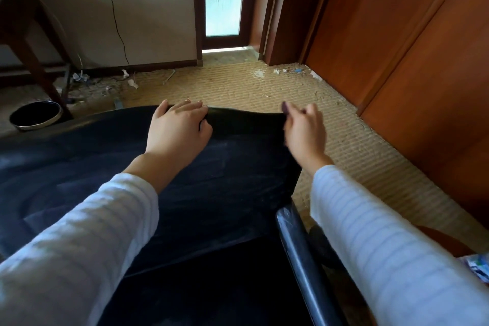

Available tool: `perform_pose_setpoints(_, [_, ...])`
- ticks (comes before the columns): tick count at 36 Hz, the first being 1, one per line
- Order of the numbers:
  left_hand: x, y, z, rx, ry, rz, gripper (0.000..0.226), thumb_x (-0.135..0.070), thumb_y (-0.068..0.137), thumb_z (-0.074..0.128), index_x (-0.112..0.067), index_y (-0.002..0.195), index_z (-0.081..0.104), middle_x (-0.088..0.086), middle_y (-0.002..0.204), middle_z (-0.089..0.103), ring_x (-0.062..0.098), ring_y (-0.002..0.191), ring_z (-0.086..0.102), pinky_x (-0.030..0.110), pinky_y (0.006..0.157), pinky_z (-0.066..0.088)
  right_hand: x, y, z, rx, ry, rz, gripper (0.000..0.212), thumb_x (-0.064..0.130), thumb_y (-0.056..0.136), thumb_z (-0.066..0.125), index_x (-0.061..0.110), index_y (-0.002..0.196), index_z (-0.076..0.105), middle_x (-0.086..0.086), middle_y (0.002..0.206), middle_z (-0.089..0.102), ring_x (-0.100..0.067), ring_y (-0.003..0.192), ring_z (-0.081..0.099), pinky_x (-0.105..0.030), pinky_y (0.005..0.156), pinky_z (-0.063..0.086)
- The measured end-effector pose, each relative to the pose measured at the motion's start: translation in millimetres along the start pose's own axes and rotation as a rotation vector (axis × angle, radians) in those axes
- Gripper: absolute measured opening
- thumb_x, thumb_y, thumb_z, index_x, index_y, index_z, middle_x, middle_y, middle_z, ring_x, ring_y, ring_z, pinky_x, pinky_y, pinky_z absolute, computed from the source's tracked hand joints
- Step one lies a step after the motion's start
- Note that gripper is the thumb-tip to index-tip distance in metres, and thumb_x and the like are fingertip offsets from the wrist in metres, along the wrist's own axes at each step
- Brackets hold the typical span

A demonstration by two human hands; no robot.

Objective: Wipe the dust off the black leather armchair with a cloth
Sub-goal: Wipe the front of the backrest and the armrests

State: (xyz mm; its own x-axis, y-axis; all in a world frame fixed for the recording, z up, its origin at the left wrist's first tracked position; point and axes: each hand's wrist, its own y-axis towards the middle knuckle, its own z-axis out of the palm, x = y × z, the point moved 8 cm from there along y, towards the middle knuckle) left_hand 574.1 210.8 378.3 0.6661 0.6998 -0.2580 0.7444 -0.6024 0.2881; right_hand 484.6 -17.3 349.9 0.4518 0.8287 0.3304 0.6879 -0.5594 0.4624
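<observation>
The black leather armchair (211, 193) fills the lower left, its backrest dull with grey dust streaks. My left hand (177, 127) lies on the backrest's top edge, with the fingers curled over it and gripping it. My right hand (304, 130) is at the top right corner of the backrest, blurred, with its fingers closed. A small dark purplish scrap (285, 108), seemingly the cloth, sticks out between its fingertips; the rest of it is hidden. The chair's glossy black armrest (299, 246) runs down at the lower right.
A round black bin (35, 115) stands on the floor at the left, beside a dark wooden table leg (34, 66). Paper scraps and debris (132, 82) litter the tan carpet (357, 145) along the wall. Wooden cupboard doors (423, 61) line the right side.
</observation>
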Motion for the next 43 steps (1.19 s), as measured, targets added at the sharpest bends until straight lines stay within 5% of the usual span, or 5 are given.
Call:
perform_pose_setpoints(10, [-4, -2, 0, 0.022, 0.034, 0.019, 0.046, -0.023, 0.097, 0.041, -0.018, 0.143, 0.042, -0.003, 0.151, 0.036, 0.015, 0.143, 0.023, 0.036, 0.117, 0.007, -94, -25, 30, -0.082, 0.416, 0.586, 0.033, 0.018, 0.091, 0.044, 0.013, 0.116, 0.066, -0.015, 0.111, 0.064, -0.032, 0.101, 0.062, -0.044, 0.091, 0.051])
perform_pose_setpoints(22, [3, 3, -7, 0.128, 0.052, 0.072, 0.05, -0.018, 0.099, 0.035, -0.025, 0.148, 0.032, -0.007, 0.155, 0.026, 0.012, 0.145, 0.018, 0.031, 0.117, 0.009, -69, -26, 12, -0.053, 0.461, 0.487, 0.041, 0.01, 0.092, 0.049, 0.014, 0.132, 0.055, -0.014, 0.127, 0.055, -0.027, 0.116, 0.054, -0.032, 0.099, 0.041])
perform_pose_setpoints(29, [36, -62, -8, -0.02, 0.042, 0.032, 0.065, -0.014, 0.095, 0.038, -0.021, 0.153, 0.009, -0.007, 0.16, 0.0, 0.012, 0.147, -0.006, 0.044, 0.117, -0.009, 13, -53, -29, -0.324, 0.442, 0.107, 0.038, 0.001, 0.089, 0.055, 0.0, 0.128, 0.053, -0.025, 0.12, 0.051, -0.019, 0.11, 0.043, 0.005, 0.089, 0.021])
perform_pose_setpoints(38, [202, -161, -79, -0.294, -0.075, -0.252, 0.059, -0.01, 0.088, 0.042, -0.009, 0.146, 0.035, 0.006, 0.155, 0.027, 0.023, 0.145, 0.018, 0.051, 0.116, 0.009, 235, -104, -33, -0.261, 0.343, -0.742, 0.031, 0.0, 0.079, 0.058, 0.003, 0.109, 0.067, -0.017, 0.098, 0.06, -0.027, 0.091, 0.054, -0.04, 0.079, 0.049])
perform_pose_setpoints(43, [288, -208, -94, -0.257, -0.031, -0.537, 0.063, -0.018, 0.092, 0.05, -0.013, 0.15, 0.024, 0.006, 0.158, 0.019, 0.023, 0.147, 0.007, 0.048, 0.118, 0.006, 352, -155, -12, -0.266, 0.298, -1.153, 0.024, 0.0, 0.086, 0.057, 0.005, 0.104, 0.072, -0.013, 0.087, 0.064, -0.023, 0.081, 0.055, -0.037, 0.068, 0.047])
